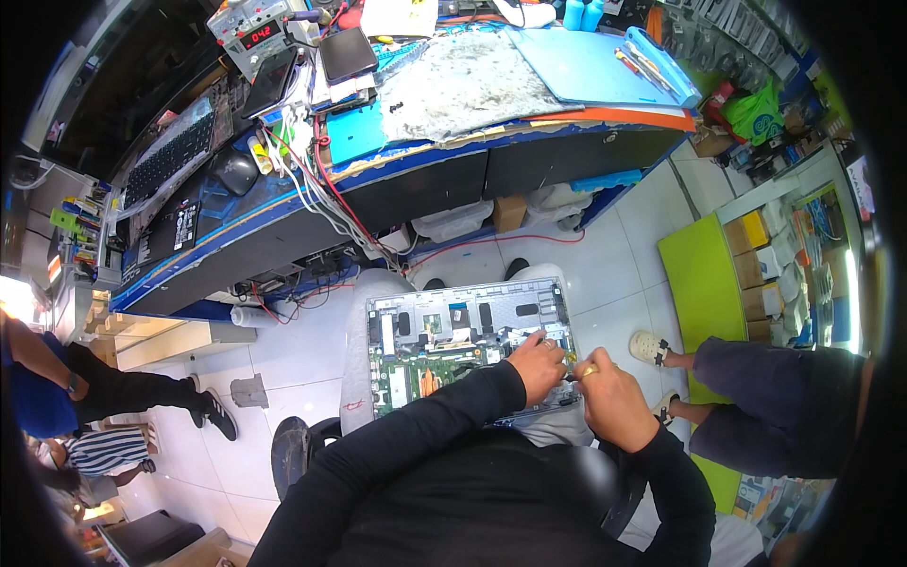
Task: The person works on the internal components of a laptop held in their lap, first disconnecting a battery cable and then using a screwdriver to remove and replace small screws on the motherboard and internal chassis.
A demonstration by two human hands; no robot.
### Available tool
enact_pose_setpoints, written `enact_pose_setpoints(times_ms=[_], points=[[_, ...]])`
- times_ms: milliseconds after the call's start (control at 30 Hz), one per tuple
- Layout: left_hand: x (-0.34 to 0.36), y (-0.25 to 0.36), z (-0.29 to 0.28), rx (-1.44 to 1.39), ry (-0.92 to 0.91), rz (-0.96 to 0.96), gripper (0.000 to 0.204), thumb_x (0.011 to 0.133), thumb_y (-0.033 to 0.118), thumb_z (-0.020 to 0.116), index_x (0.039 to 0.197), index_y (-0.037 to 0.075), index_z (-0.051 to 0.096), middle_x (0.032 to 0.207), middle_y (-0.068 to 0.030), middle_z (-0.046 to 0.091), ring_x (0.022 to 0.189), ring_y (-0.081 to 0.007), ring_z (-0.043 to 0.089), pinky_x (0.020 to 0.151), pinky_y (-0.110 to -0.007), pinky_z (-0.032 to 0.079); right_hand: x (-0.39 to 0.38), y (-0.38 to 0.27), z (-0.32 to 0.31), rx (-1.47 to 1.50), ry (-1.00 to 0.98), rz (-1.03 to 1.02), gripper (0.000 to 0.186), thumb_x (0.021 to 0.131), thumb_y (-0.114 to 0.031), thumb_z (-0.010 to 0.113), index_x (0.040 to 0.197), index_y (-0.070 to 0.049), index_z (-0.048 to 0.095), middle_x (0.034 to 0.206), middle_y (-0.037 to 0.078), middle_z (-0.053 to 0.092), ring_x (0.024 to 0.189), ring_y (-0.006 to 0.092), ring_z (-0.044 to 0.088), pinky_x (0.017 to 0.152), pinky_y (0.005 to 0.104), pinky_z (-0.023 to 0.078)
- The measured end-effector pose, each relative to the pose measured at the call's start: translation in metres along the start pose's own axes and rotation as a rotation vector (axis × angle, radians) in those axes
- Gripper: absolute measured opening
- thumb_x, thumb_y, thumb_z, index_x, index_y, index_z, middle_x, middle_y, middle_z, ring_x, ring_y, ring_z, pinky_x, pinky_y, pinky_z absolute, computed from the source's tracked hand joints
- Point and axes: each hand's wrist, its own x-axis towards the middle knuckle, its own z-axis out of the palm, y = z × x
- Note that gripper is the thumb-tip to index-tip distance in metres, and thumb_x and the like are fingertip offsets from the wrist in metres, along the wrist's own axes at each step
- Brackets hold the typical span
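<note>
An opened laptop base (439, 317) lies across my lap, its silver-grey frame and green circuit board (453, 364) exposed. My left hand (540, 370) rests over the right side of the base, fingers curled down and pressed together at a small part I cannot make out. Right beside it, at the base's right edge, my right hand (609, 395) is closed in a pinch. Something small and thin seems to be between its fingers, mostly hidden, with a yellowish spot near the fingertips. A ring shows on each hand.
Ahead stands a workbench with a worn grey-white mat (463, 85), a blue mat (586, 66), a power supply (255, 36) and a keyboard (170, 151). Cables (331, 194) hang off its front. A person's legs (756, 406) are close at right; another person (57, 378) is at left.
</note>
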Motion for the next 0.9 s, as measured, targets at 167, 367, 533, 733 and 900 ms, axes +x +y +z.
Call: enact_pose_setpoints(times_ms=[167, 367, 533, 733, 900], points=[[0.001, 0.001, -0.003, 0.007, -0.043, -0.004, 0.008, 0.089, 0.016, 0.072, 0.091, 0.009, 0.076, 0.097, -0.0087, 0.066, 0.110, -0.0291, 0.066, 0.117, -0.054, 0.039, -0.003, 0.002, -0.004, -0.101, -0.173, 0.101, 0.011, 0.086, -0.001, 0.068, 0.096, -0.004, 0.069, 0.099, 0.015, 0.061, 0.083, 0.0352, 0.071, 0.070, 0.0465, 0.058], [0.005, 0.003, -0.004, 0.090, -0.091, 0.017, 0.012, 0.089, 0.017, 0.070, 0.094, 0.007, 0.075, 0.099, -0.0101, 0.067, 0.109, -0.0292, 0.068, 0.120, -0.056, 0.038, -0.010, 0.005, -0.015, -0.057, -0.071, 0.026, 0.007, 0.096, -0.011, 0.073, 0.098, -0.005, 0.069, 0.095, 0.013, 0.060, 0.080, 0.0342, 0.069, 0.069, 0.0466, 0.057], [0.004, 0.022, 0.003, 0.330, -0.064, 0.123, 0.023, 0.095, 0.021, 0.062, 0.101, 0.006, 0.078, 0.104, -0.0118, 0.068, 0.108, -0.0314, 0.070, 0.123, -0.063, 0.036, -0.020, 0.009, -0.017, 0.019, 0.001, 0.078, 0.010, 0.095, -0.011, 0.076, 0.099, -0.005, 0.069, 0.094, 0.013, 0.058, 0.078, 0.0347, 0.068, 0.068, 0.0469, 0.056], [0.001, 0.024, 0.006, 0.396, -0.051, 0.139, 0.030, 0.098, 0.026, 0.059, 0.107, 0.004, 0.078, 0.103, -0.0114, 0.064, 0.102, -0.0297, 0.070, 0.119, -0.063, 0.039, -0.032, 0.012, -0.016, 0.060, 0.047, 0.131, 0.011, 0.094, -0.008, 0.077, 0.100, -0.005, 0.070, 0.094, 0.013, 0.059, 0.077, 0.0355, 0.069, 0.068, 0.0469, 0.056], [0.002, 0.015, 0.006, 0.427, -0.036, 0.183, 0.029, 0.098, 0.027, 0.059, 0.108, 0.005, 0.076, 0.105, -0.0121, 0.063, 0.100, -0.0292, 0.069, 0.118, -0.061, 0.040, -0.032, 0.013, -0.013, 0.120, 0.082, 0.146, 0.011, 0.093, -0.004, 0.077, 0.100, -0.004, 0.069, 0.094, 0.013, 0.060, 0.078, 0.0373, 0.069, 0.069, 0.0477, 0.055]])
